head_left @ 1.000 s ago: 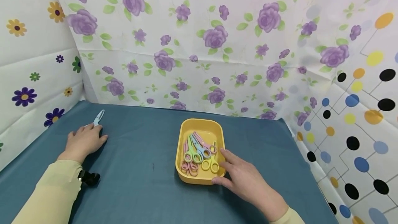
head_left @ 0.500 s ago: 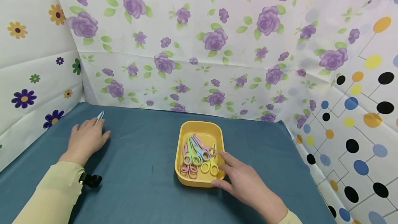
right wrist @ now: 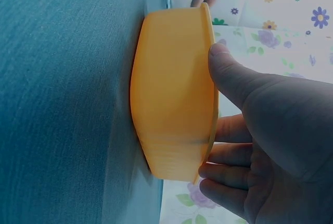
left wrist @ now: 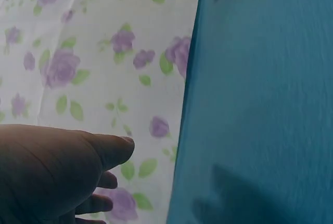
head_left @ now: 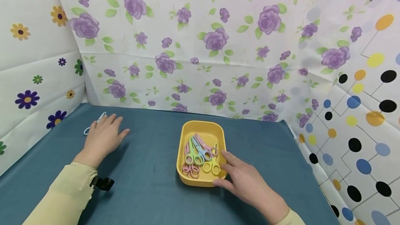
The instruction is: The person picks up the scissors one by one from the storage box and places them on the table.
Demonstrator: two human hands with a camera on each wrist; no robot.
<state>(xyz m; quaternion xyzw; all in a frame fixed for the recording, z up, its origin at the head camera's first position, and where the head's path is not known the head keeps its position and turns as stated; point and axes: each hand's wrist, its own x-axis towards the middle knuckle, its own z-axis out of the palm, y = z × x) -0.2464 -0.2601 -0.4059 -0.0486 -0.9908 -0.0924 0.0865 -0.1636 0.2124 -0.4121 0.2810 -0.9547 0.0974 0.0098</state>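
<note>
A yellow plastic tray (head_left: 195, 182) stands on the blue cloth with several small scissors (head_left: 206, 155) in it, coloured pink, green, blue and yellow. My right hand (head_left: 250, 183) holds its near right corner. In the right wrist view, the thumb (right wrist: 221, 57) presses the rim and the other fingers lie along the adjoining side. Over at the left, my left hand (head_left: 104, 138) is spread above the cloth and holds nothing. Just beyond its fingers lies a slim light blue object (head_left: 100, 118) with loops like scissor handles; the hand partly hides it.
Blue cloth (head_left: 147, 190) covers the table. A purple-flowered sheet (head_left: 193, 44) hangs behind it, with a daisy-print sheet (head_left: 40, 75) on the left and a dotted sheet (head_left: 362, 141) on the right. A black wrist device (head_left: 103, 183) sits at my left cuff.
My left hand has lifted off the light blue object and shifted right, its fingers spreading and the object's near loop coming into view. My right hand and the tray have stayed put.
</note>
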